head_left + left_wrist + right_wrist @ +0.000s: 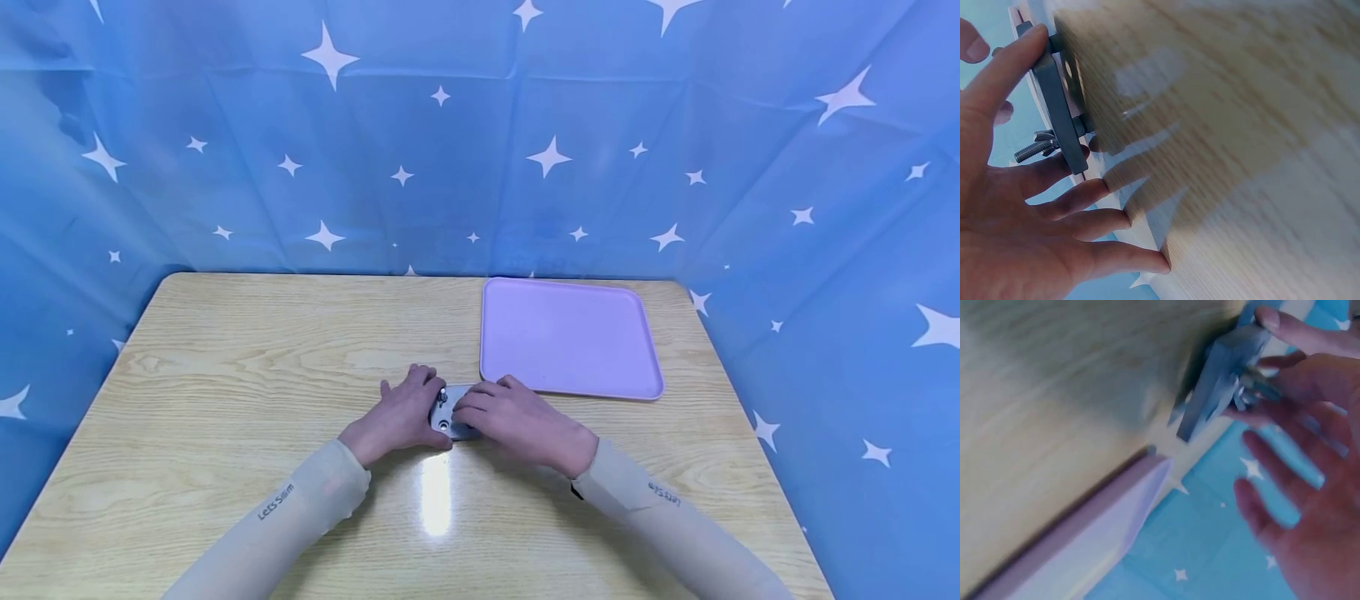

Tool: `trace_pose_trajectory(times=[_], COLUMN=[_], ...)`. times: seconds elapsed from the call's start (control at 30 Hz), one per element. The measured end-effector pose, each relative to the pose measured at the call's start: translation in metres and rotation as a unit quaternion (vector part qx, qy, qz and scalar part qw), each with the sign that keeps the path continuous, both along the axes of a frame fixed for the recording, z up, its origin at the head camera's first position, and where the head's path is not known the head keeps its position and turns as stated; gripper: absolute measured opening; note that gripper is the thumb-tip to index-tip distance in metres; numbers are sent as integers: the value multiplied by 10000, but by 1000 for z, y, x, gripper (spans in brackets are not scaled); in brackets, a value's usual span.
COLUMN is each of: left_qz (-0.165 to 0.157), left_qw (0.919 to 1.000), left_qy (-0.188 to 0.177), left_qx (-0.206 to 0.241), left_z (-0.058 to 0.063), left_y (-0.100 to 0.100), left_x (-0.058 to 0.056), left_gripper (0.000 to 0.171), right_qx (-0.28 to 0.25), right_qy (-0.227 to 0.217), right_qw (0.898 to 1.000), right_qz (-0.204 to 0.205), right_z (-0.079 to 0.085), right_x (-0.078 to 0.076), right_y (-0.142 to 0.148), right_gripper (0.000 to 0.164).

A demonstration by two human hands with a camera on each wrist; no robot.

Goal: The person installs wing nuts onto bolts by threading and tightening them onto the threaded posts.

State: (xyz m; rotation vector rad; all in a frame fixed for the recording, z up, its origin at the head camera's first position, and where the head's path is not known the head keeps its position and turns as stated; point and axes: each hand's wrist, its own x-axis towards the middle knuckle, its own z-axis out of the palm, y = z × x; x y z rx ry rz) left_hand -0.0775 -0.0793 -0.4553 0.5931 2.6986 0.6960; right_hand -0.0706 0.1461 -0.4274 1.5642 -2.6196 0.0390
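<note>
A small grey metal plate with rounded corners lies low over the table between both hands. My left hand grips its left end, thumb on the near edge and index finger on the far edge. The other left fingers spread out, tips at the wood. An upright bolt with a wing nut stands at this end, beside a round hole. From the right, my right hand reaches over the plate. Its thumb and index finger pinch a second wing nut, while the remaining fingers extend loosely. Right fingertips partly hide this nut.
A shallow purple tray sits behind and right of the plate, its near left corner close to the right hand. Blue star-patterned cloth hangs behind the wooden table and at its sides.
</note>
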Motion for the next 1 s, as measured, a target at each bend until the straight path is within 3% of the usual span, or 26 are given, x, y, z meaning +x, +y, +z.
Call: trace_pose_trajectory(times=[0.17,0.3,0.47,0.63,0.73,0.83,1.0], left_qz=[18,27,26,23,21,28,33], left_qw=[10000,10000,10000,10000,10000,10000,10000], left_qy=[-23,-50,-43,5,40,16,-46], left_qx=[-58,-42,-52,-43,-32,-36,-69], left_z=[0,0,0,0,0,0,1], left_y=[0,1,1,1,1,2,2], left_x=[-1,-1,0,0,1,1,0], left_gripper=[91,92,92,92,91,92,90], right_qx=[370,341,-98,-779,-870,-563,160], right_qy=[381,668,956,373,-57,-170,33], right_qw=[9975,9967,9954,9931,9895,9942,9997], right_qz=[471,317,-62,-799,-1153,-903,169], right_z=[2,-2,-13,-20,-18,-11,1], right_x=[-3,-4,-1,5,7,4,-4], right_y=[4,2,-4,-12,-12,-7,4], right_gripper=[29,21,9,15,21,16,25])
